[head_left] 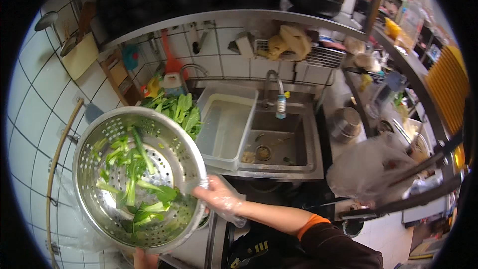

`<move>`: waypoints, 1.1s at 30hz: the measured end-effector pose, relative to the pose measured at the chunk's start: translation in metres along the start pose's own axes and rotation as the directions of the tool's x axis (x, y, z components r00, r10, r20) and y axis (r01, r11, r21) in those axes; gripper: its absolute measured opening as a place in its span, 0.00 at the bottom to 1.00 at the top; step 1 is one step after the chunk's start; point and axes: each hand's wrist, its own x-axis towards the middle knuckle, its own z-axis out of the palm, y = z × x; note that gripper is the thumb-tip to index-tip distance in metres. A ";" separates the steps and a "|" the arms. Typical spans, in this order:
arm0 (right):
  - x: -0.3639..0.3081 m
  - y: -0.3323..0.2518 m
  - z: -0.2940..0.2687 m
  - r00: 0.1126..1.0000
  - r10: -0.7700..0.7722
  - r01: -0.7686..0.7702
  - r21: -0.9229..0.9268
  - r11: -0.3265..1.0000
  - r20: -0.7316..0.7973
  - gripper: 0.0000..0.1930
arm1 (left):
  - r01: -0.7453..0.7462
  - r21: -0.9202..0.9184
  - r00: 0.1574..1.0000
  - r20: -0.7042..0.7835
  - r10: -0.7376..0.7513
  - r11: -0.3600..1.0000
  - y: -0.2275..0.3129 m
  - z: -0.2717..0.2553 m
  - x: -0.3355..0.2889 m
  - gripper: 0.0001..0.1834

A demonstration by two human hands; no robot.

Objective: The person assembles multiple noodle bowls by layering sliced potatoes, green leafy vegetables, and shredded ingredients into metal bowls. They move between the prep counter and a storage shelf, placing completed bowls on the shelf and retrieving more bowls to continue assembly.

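A large steel colander point(189, 169) is tilted toward me at the left, with cut green leaves and pale stalks point(130, 169) lying in it. My right hand point(219, 197), in a clear plastic glove, grips its right rim. At the bottom rim my left hand point(144, 259) holds the colander; only part of that hand shows, and its fingers are mostly hidden. Behind the colander a heap of leafy greens point(185, 114) sits beside a translucent plastic tub point(203, 158) with water in it.
Right of the tub is a steel sink point(311, 142) with scraps near its drain, under a curved faucet point(271, 82). A metal shelf point(239, 16) runs overhead. On the right counter stand a steel pot point(346, 123) and a clear plastic bag point(366, 164). White tiled wall point(40, 84) borders the left.
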 end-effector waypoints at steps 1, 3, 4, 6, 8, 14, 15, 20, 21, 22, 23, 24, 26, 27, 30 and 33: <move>0.011 -0.002 -0.002 0.999 0.054 -0.054 -0.087 0.995 0.003 0.11 | 0.003 -0.213 0.988 -0.149 -0.035 0.977 0.006 0.002 -0.005 0.32; 0.042 -0.008 0.001 0.995 0.054 -0.036 -0.201 0.979 0.081 0.13 | -0.032 -0.123 0.974 -0.228 0.003 0.992 0.010 0.012 -0.010 0.26; 0.055 -0.015 -0.002 0.989 0.072 -0.041 -0.228 0.973 0.128 0.14 | 0.052 -0.187 0.942 -0.316 -0.111 0.981 0.018 0.013 -0.009 0.21; 0.074 -0.033 -0.011 0.960 0.157 -0.088 -0.282 0.955 0.233 0.17 | -0.032 -0.330 0.955 -0.288 -0.068 0.944 0.022 0.028 -0.010 0.14; 0.090 -0.056 -0.023 0.923 -0.323 0.385 -0.571 0.725 0.211 0.17 | -0.004 -0.355 0.900 -0.408 -0.151 0.935 0.037 0.039 0.004 0.13; 0.170 -0.108 -0.057 0.751 -0.660 0.627 -0.299 0.719 -0.011 0.16 | -0.224 -0.170 0.763 -0.643 0.065 0.960 0.096 0.085 0.061 0.11; 0.191 -0.111 -0.065 0.696 -0.718 0.642 -0.440 0.628 -0.007 0.16 | -0.252 -0.130 0.770 -0.627 0.117 0.959 0.107 0.084 0.074 0.12; 0.255 -0.105 -0.108 0.710 -0.704 0.116 -0.987 0.114 0.003 0.23 | -0.390 -0.025 0.761 -0.572 0.307 0.921 0.122 0.082 0.140 0.17; 0.261 -0.101 -0.113 0.707 -0.708 0.169 -0.970 0.177 -0.006 0.23 | -0.405 0.015 0.752 -0.564 0.342 0.914 0.121 0.081 0.155 0.19; 0.265 -0.098 -0.116 0.693 -0.721 0.239 -0.942 0.237 -0.005 0.23 | -0.424 0.040 0.740 -0.560 0.372 0.905 0.121 0.079 0.170 0.21; 0.267 -0.095 -0.117 0.638 -0.770 0.338 -0.910 0.242 0.032 0.22 | -0.319 0.216 0.693 -0.611 0.382 0.923 0.117 0.078 0.183 0.21; 0.270 -0.092 -0.117 0.613 -0.788 0.401 -0.879 0.260 0.047 0.21 | -0.255 0.311 0.674 -0.622 0.399 0.915 0.111 0.077 0.195 0.23; 0.275 -0.091 -0.116 0.642 -0.767 0.404 -0.848 0.344 -0.005 0.20 | -0.164 0.475 0.632 -0.622 0.462 0.864 0.099 0.077 0.213 0.26; 0.279 -0.092 -0.116 0.662 -0.749 0.402 -0.828 0.391 -0.033 0.19 | -0.155 0.642 0.582 -0.555 0.594 0.751 0.088 0.080 0.217 0.30; 0.289 -0.093 -0.121 0.666 -0.744 0.414 -0.800 0.434 -0.059 0.17 | -0.343 0.696 0.558 -0.390 0.733 0.631 0.064 0.090 0.229 0.39; 0.296 -0.084 -0.131 0.668 -0.741 0.408 -0.801 0.438 -0.065 0.15 | -0.359 0.852 0.505 -0.166 0.847 0.381 0.053 0.096 0.237 0.44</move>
